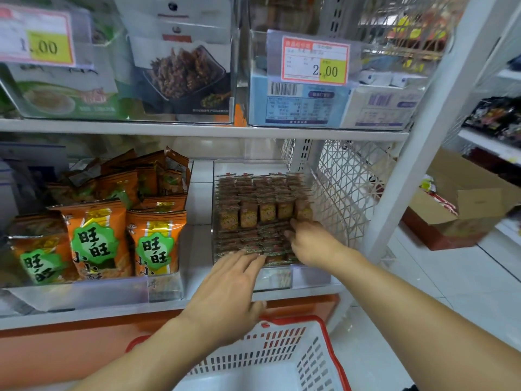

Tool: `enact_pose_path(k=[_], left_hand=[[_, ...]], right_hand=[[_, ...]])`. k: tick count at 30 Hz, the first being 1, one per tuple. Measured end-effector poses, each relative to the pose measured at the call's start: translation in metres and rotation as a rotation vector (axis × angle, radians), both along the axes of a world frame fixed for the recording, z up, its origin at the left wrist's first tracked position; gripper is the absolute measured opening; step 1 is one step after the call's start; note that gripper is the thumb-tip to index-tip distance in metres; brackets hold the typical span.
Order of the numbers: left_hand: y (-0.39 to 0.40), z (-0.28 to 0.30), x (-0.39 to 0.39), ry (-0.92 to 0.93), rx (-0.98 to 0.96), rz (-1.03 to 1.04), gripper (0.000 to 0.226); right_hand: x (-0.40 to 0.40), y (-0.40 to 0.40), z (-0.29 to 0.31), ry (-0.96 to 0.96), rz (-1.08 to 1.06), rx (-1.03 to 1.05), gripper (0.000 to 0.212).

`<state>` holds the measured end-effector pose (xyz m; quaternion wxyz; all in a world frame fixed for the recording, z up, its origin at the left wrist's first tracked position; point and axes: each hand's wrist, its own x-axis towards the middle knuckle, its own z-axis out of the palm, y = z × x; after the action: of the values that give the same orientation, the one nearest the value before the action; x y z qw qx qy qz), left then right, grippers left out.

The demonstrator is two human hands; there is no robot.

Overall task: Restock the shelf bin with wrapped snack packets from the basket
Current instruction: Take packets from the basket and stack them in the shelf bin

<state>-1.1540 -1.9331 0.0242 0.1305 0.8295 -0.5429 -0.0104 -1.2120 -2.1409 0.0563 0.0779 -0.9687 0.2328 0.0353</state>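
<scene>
Tidying step, I'd say: both hands, left hand (231, 280) & right hand (310, 241), fingers straight, press on packets (262, 213) in shelf bin (307, 277); basket (324, 359) below looks empty, so next just square rows.

White metal shelving (428, 114) — pale tiled floor (439, 280) — cardboard boxes (462, 204) beyond

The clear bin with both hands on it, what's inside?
The clear bin holds rows of small brown wrapped snack packets, some upright, some flat. The left hand and right hand cover some front packets; its bottom is hidden.
</scene>
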Motion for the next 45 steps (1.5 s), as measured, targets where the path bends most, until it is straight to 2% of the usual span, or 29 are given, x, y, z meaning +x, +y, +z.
enact_pose_path(k=[5, 10, 13, 18, 24, 32, 40, 45], left_hand=[[0.001, 0.002, 0.0, 0.006, 0.011, -0.013, 0.085], [0.002, 0.001, 0.001, 0.007, 0.001, -0.022, 0.085], [0.001, -0.001, 0.001, 0.022, -0.011, -0.019, 0.084], [0.0, -0.003, 0.001, 0.02, -0.016, -0.019, 0.084], [0.001, -0.004, 0.001, 0.01, -0.013, -0.022, 0.084], [0.001, -0.003, -0.001, 0.01, -0.014, -0.02, 0.084], [0.002, -0.002, 0.0, 0.01, -0.009, -0.018, 0.085], [0.001, -0.001, 0.001, 0.002, 0.01, -0.022, 0.085]], right_hand=[[0.009, 0.002, 0.003, 0.031, -0.035, 0.066, 0.033], [0.011, -0.006, 0.004, 0.028, -0.175, 0.093, 0.035], [0.013, -0.008, 0.004, 0.019, -0.228, 0.082, 0.05], [0.016, -0.009, -0.001, 0.039, -0.247, 0.018, 0.06], [0.017, -0.012, 0.001, -0.02, -0.266, -0.041, 0.047], [0.018, -0.011, -0.002, -0.044, -0.198, -0.085, 0.049], [0.023, -0.014, 0.001, 0.02, -0.235, -0.081, 0.039], [0.027, -0.014, 0.003, 0.032, -0.257, -0.066, 0.043]])
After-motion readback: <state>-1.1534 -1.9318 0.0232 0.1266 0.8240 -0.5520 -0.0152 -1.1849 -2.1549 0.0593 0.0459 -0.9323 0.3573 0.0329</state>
